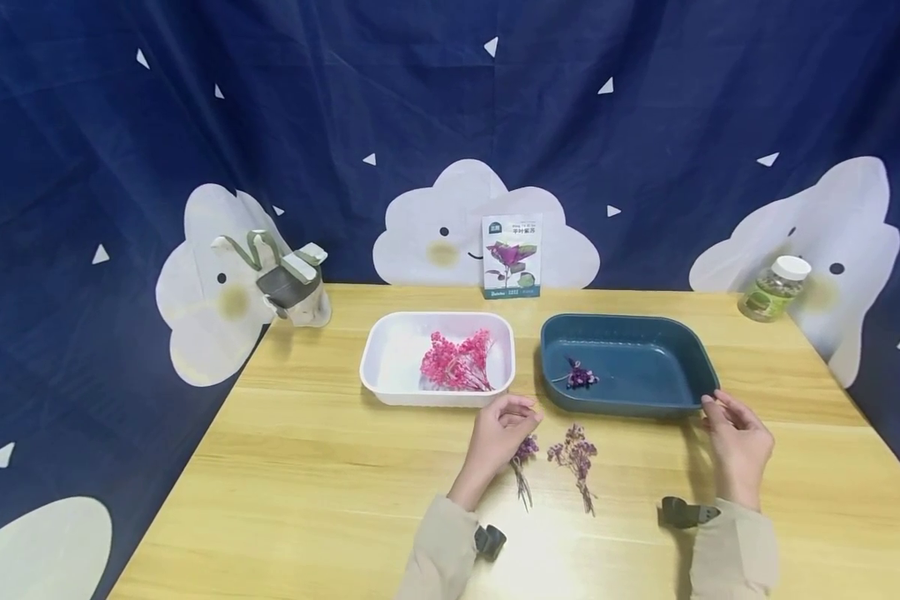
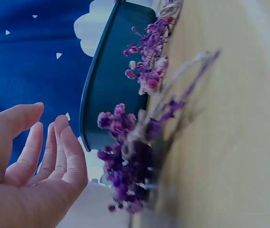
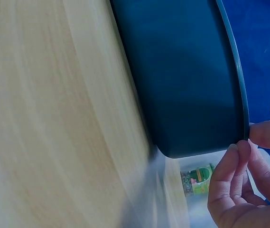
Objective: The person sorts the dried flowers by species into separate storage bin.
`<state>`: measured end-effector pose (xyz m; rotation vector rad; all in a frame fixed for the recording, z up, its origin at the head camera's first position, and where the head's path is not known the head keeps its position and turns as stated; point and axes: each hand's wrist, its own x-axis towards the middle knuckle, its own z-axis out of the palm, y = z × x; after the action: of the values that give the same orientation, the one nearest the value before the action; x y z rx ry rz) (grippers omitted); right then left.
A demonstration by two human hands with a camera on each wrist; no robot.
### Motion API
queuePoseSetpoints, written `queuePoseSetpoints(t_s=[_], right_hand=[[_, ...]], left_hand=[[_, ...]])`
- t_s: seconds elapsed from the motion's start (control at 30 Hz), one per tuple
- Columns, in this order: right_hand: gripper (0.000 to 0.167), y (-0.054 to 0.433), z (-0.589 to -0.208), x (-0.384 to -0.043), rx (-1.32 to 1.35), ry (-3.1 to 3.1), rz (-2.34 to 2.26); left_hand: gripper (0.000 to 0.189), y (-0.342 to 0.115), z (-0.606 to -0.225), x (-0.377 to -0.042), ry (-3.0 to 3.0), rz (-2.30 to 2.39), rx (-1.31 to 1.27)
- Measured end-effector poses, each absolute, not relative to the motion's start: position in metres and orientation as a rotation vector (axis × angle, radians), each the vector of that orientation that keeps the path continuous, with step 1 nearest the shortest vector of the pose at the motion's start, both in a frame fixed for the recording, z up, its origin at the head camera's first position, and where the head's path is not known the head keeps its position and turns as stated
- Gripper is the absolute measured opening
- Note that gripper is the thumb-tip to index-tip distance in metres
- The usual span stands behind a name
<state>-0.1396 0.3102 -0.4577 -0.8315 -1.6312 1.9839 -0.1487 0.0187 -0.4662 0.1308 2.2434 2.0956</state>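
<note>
My left hand (image 1: 504, 429) hovers between the two trays, fingers loosely bent and nothing in them; the left wrist view shows its thumb apart from the fingertips. Just below it lies a small tied bunch of purple dried flowers (image 1: 523, 467), partly hidden by the hand. A second purple bunch (image 1: 576, 458) lies to its right on the table. With thumb and fingertips, my right hand (image 1: 741, 442) pinches the rim of the dark blue tray (image 3: 187, 95) at its near right corner. Inside that tray, toward the left, sits a small purple sprig (image 1: 581, 377).
A white tray (image 1: 390, 397) with pink dried flowers (image 1: 457, 362) stands left of the blue one. Behind them, a seed packet (image 1: 512, 258) leans on the curtain. A potted ornament (image 1: 296, 296) is at back left, a lidded jar (image 1: 774, 290) at back right.
</note>
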Motion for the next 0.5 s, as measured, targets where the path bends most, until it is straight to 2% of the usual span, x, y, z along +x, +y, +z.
queuePoseSetpoints(t_s=[0.5], right_hand=[[0.02,0.309,-0.458,-0.141,-0.834,-1.645,1.955]], left_hand=[[0.027,0.002,-0.469,-0.129,2.207,2.054,0.077]])
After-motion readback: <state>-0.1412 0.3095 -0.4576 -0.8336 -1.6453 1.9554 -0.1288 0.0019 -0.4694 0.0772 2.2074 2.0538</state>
